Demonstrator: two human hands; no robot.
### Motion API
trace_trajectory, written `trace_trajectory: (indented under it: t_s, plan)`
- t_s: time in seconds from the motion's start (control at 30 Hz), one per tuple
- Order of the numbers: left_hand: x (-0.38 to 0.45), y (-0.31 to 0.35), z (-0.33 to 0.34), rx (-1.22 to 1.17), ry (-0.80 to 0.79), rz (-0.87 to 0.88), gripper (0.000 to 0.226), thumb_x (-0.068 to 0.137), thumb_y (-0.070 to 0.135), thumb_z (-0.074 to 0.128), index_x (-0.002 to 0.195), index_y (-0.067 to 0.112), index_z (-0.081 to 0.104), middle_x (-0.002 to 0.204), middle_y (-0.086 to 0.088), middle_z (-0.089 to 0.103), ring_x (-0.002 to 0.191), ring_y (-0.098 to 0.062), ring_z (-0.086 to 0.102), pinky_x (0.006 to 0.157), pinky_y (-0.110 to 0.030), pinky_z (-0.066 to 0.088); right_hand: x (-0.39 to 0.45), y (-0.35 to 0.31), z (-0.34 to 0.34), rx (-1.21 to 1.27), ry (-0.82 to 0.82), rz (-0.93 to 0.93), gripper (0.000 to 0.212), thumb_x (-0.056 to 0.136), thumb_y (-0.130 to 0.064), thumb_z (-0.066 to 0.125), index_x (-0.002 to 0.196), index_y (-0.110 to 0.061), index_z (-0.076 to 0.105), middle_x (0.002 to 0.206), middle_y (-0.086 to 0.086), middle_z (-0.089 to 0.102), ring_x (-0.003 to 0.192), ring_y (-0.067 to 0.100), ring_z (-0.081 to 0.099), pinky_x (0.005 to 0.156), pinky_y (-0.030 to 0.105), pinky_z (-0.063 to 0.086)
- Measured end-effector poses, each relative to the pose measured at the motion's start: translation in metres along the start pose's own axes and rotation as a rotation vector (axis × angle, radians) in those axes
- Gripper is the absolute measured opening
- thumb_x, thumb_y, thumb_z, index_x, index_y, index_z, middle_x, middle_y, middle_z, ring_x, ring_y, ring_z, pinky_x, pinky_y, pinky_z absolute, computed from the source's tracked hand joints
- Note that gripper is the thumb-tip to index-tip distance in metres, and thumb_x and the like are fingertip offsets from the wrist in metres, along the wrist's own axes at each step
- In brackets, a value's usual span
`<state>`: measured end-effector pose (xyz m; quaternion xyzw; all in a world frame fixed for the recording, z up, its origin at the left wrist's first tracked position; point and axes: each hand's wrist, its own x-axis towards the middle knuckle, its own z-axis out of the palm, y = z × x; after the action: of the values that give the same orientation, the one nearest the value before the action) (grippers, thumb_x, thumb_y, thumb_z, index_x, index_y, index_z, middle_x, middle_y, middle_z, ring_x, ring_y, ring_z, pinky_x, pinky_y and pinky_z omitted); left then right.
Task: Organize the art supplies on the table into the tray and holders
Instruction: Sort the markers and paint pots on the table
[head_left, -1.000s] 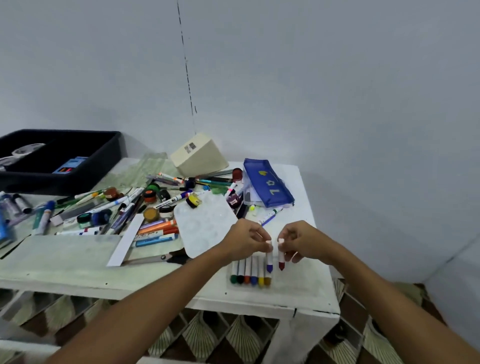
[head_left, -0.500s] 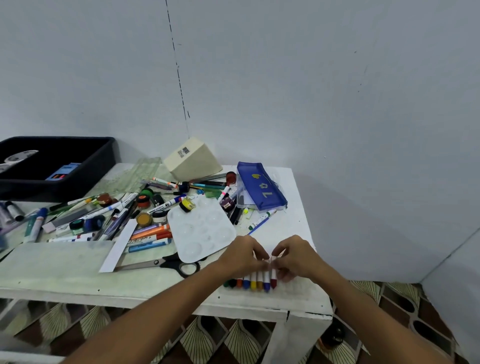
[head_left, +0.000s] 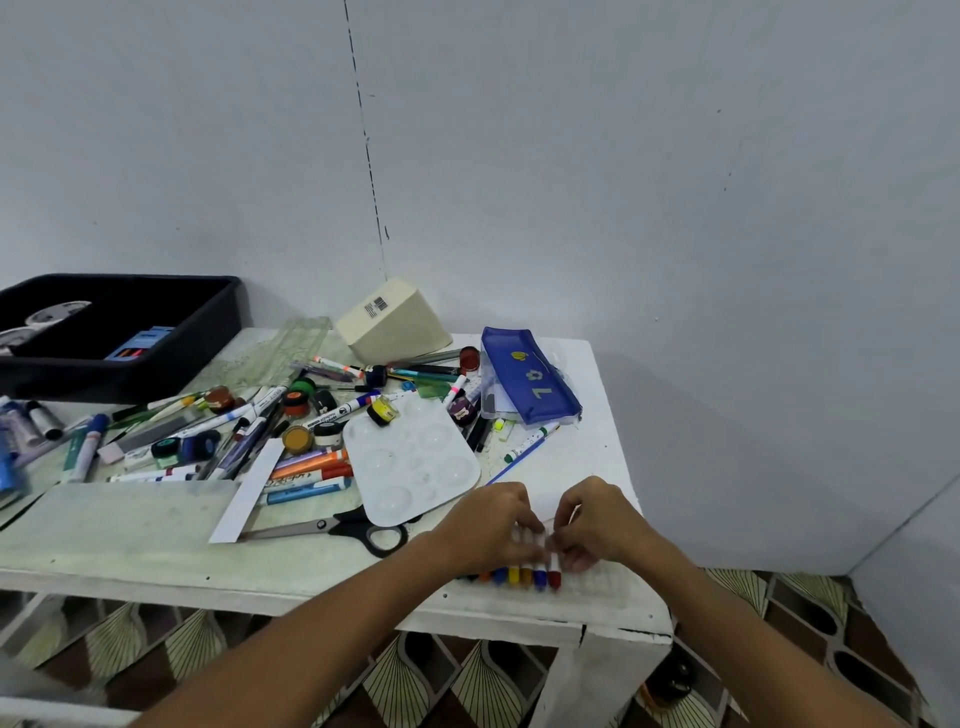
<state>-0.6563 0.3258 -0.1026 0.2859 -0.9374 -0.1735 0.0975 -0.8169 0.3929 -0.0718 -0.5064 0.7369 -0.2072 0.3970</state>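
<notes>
Fingers (head_left: 524, 527) of both hands curl onto the marker row (head_left: 519, 576), lower centre on the worktop (head_left: 130, 540). Step: lining up markers. Next: lift the set whole to the tray (head_left: 218, 317), upper left.

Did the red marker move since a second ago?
Yes. The red marker now lies beside the blue one in the marker row at the table's front edge; earlier it was held apart.
</notes>
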Motion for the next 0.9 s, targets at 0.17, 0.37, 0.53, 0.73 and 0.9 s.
trace_trajectory:
  t_s: [0.17,0.37,0.53,0.73,0.9]
  plan:
    - [-0.004,-0.001,-0.001,0.029,0.002,0.006,0.042,0.082,0.05,0.067,0.113,0.022,0.071,0.097,-0.002,0.057,0.091,-0.016,0.053,0.066,-0.027,0.034,0.004,-0.002,0.0,-0.039,-0.023,-0.001,0.012,0.077,-0.002,0.077,0.075,-0.002,0.065,0.062,0.012,0.067,0.05,0.019,0.068,0.052,0.026,0.057]
    - [-0.006,0.0,-0.009,0.048,-0.019,0.012,0.034,0.087,0.041,0.063,0.116,0.023,0.07,0.098,-0.005,0.057,0.095,-0.018,0.05,0.07,-0.027,0.033,0.016,-0.011,-0.004,-0.247,-0.014,-0.058,0.01,0.083,-0.017,0.074,0.078,-0.012,0.066,0.069,0.004,0.066,0.048,0.01,0.06,0.049,0.02,0.049]
    - [-0.019,-0.014,-0.03,0.051,-0.025,-0.008,0.036,0.09,0.036,0.062,0.119,0.017,0.066,0.107,-0.007,0.061,0.101,-0.019,0.053,0.078,-0.033,0.044,0.031,-0.037,-0.006,-0.181,0.043,-0.178,0.007,0.082,-0.014,0.072,0.079,-0.01,0.067,0.073,0.003,0.065,0.057,0.012,0.059,0.049,0.018,0.045]
    - [-0.057,-0.058,-0.069,0.068,0.06,-0.134,0.035,0.09,0.038,0.061,0.12,0.021,0.065,0.11,0.0,0.062,0.101,-0.015,0.054,0.077,-0.029,0.042,0.055,-0.093,0.014,-0.232,-0.095,-0.367,0.01,0.084,-0.015,0.071,0.091,-0.018,0.065,0.076,-0.003,0.067,0.066,0.008,0.064,0.06,0.018,0.048]
    - [-0.108,-0.114,-0.099,0.032,0.164,-0.251,0.032,0.087,0.034,0.064,0.114,0.019,0.068,0.106,0.0,0.065,0.097,-0.013,0.056,0.082,-0.035,0.048,0.085,-0.152,0.05,-0.275,-0.168,-0.484,0.02,0.085,-0.018,0.07,0.104,-0.015,0.066,0.092,0.002,0.071,0.081,0.015,0.068,0.077,0.031,0.056]
